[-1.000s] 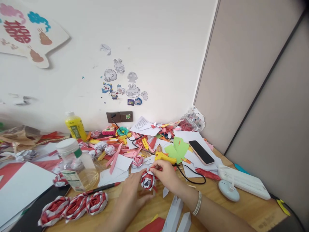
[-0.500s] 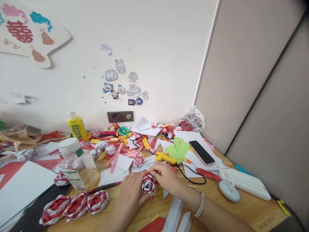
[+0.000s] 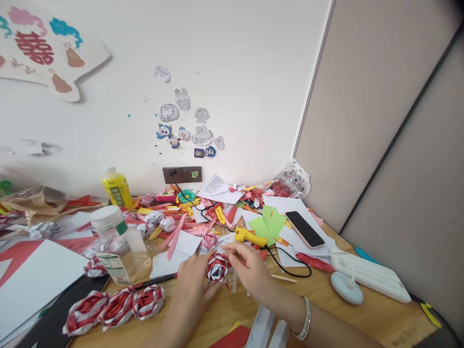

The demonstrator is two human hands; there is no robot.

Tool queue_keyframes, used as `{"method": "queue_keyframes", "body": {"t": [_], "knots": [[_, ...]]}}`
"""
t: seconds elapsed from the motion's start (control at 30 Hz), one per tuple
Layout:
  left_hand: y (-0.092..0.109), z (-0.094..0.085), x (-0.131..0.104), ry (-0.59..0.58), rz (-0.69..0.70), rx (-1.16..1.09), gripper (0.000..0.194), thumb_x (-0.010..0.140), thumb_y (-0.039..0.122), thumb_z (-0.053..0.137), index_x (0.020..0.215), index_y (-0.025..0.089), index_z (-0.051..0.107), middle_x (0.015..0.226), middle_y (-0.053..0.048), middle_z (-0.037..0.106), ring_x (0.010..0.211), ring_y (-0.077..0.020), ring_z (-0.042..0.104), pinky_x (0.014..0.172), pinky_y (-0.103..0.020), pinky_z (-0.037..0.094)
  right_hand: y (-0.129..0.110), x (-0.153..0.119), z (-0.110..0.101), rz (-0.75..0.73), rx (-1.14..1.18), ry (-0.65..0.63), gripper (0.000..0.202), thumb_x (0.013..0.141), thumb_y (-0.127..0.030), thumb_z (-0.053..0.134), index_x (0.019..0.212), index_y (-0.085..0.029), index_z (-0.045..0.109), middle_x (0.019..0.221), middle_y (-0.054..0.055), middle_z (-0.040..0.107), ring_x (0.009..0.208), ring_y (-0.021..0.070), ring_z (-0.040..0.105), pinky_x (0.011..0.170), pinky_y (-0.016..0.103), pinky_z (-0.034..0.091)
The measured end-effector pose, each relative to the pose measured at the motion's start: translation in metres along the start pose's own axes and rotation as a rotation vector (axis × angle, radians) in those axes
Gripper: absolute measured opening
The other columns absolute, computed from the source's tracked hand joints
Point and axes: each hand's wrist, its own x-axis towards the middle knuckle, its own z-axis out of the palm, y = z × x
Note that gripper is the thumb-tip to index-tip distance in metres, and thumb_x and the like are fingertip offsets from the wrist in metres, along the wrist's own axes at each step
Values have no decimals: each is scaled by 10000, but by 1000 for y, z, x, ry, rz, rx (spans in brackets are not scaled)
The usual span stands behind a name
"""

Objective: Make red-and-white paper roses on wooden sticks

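A red-and-white folded paper rose (image 3: 216, 267) is held above the wooden table, its spiral centre facing up toward me. My left hand (image 3: 194, 278) wraps it from the left, thumb below and fingers along its far side. At the rose's upper right edge, my right hand (image 3: 248, 268) has its thumb and fingers bent in against the paper; the exact contact is partly hidden. A thin pale strip hangs just below the right fingers. To the left lie several finished-looking red-and-white paper roses (image 3: 116, 308) in a row.
Beyond my hands lies a yellow glue gun (image 3: 250, 237) with a black cord. A clear jar (image 3: 121, 256) stands left, a yellow-labelled bottle (image 3: 118, 187) behind it. Paper scraps crowd the back. A phone (image 3: 304, 229), white power strip (image 3: 369, 275) and mouse (image 3: 347, 288) lie right.
Both hands and the rose have shifted slightly left and up. The right fingers have straightened and spread a little at the rose's edge. The view has swung slightly.
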Motion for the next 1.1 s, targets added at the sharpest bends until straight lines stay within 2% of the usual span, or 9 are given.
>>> {"method": "queue_keyframes", "body": {"t": [0.17, 0.27, 0.33, 0.4, 0.5, 0.6, 0.77, 0.9, 1.1], "knots": [[6, -4, 2, 4, -82, -138, 431, 687, 306, 646, 1108, 263, 565, 1014, -62, 676, 928, -269, 608, 773, -388, 467, 14, 9, -4, 128, 203, -60, 196, 788, -252, 570, 957, -182, 642, 862, 36, 648, 819, 178, 613, 749, 293, 488], [6, -4, 3, 8, -111, -158, 384, 670, 343, 654, 1041, 258, 604, 998, -65, 684, 933, -284, 612, 768, -401, 477, 19, 13, -3, 151, 195, -48, 158, 784, -272, 571, 860, -168, 663, 840, 48, 656, 779, 180, 616, 713, 295, 493], [4, -3, 3, 14, -122, -156, 382, 675, 357, 655, 1038, 251, 603, 1009, -72, 681, 943, -290, 611, 774, -409, 479, 17, 12, -3, 65, 91, -29, 140, 795, -251, 554, 805, -169, 667, 815, 50, 652, 782, 180, 604, 721, 300, 482], [2, -2, 2, 18, -108, -147, 390, 683, 350, 655, 1053, 243, 592, 1029, -80, 677, 952, -291, 609, 782, -414, 475, 12, 8, -2, -111, -66, -22, 140, 808, -191, 525, 800, -174, 665, 836, 55, 647, 830, 182, 581, 768, 309, 458], [-1, -1, 2, 16, -63, -120, 389, 696, 314, 643, 1072, 240, 577, 1023, -80, 682, 927, -281, 618, 777, -418, 470, 3, 1, -2, -357, -304, -36, 227, 811, -91, 459, 905, -173, 648, 939, 75, 629, 888, 190, 535, 806, 330, 429], [-3, -1, 2, 26, -49, -100, 395, 700, 292, 634, 1084, 232, 568, 1008, -83, 688, 907, -277, 624, 771, -423, 469, -1, -4, -2, -457, -418, -46, 301, 790, -46, 428, 995, -163, 615, 994, 91, 605, 890, 200, 512, 782, 342, 437], [-1, -2, 3, 38, -61, -105, 398, 710, 339, 636, 1086, 234, 561, 1015, -81, 680, 922, -276, 617, 775, -424, 472, 2, -5, -1, -502, -458, 38, 323, 783, -29, 406, 1021, -156, 583, 978, 93, 596, 867, 202, 509, 763, 355, 452], [2, -4, 2, 36, -48, -98, 371, 710, 357, 635, 1059, 247, 574, 993, -70, 679, 906, -274, 619, 747, -408, 481, 4, -5, -1, -553, -486, 25, 313, 801, -49, 397, 1033, -162, 574, 993, 100, 594, 872, 208, 519, 764, 359, 456], [5, -8, 4, -2, -27, -89, 366, 698, 311, 651, 1051, 249, 577, 993, -69, 679, 888, -270, 615, 730, -395, 476, 2, -2, -1, -387, -320, 59, 218, 853, -109, 420, 949, -192, 598, 881, 55, 629, 831, 172, 555, 742, 304, 458]]}}
